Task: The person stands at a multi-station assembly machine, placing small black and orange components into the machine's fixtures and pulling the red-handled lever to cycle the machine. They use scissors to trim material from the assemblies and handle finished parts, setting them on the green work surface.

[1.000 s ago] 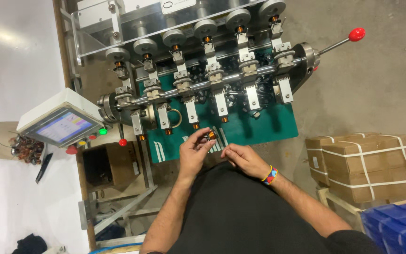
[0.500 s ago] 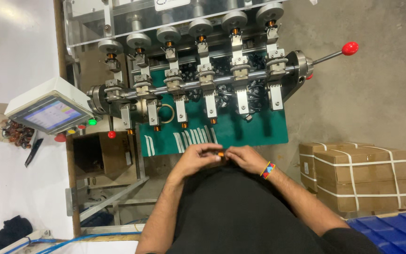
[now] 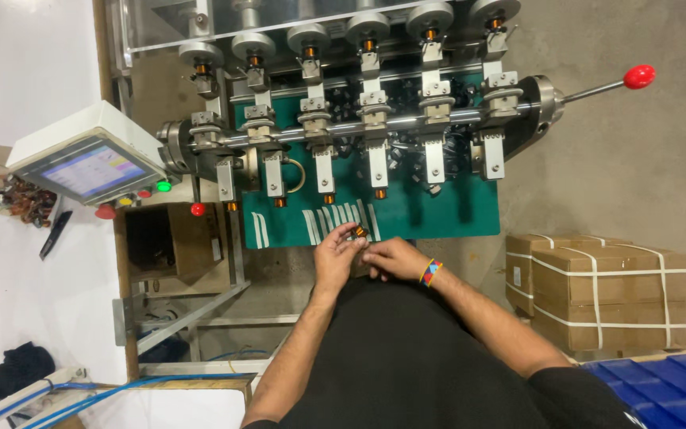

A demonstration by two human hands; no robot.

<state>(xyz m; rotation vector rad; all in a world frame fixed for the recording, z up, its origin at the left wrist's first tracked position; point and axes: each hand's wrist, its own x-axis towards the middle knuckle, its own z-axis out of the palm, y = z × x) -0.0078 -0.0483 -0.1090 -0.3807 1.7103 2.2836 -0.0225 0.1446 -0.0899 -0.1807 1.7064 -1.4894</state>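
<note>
Starting at the left, the control panel [image 3: 85, 168] is sitting on its stand with its screen lit, and below it a green button [image 3: 163, 187] and red buttons [image 3: 105, 211] are showing. These are lying well apart from both hands.

Next, the left hand [image 3: 335, 256] is pinching a small coil [image 3: 358, 232] at its fingertips, just over the near edge of the green bed [image 3: 406, 218]. The fingers are closed round the coil – thumb and forefinger only, the rest curled. White strips [image 3: 341, 221] are lying on the bed just beside it.

The right hand [image 3: 391, 258] is touching the left from the other side, fingers bent inward. What it is gripping, if anything, cannot be told – the fingertips are hidden.

Judged from this, the coil wants holding by its ends, so that the winding is not being crushed, and kept close to the body where both hands can be steadying it.

Further right, the lever [image 3: 639, 77] with its red knob is standing clear, and strapped cartons [image 3: 605, 286] are stacked on the floor.
</note>
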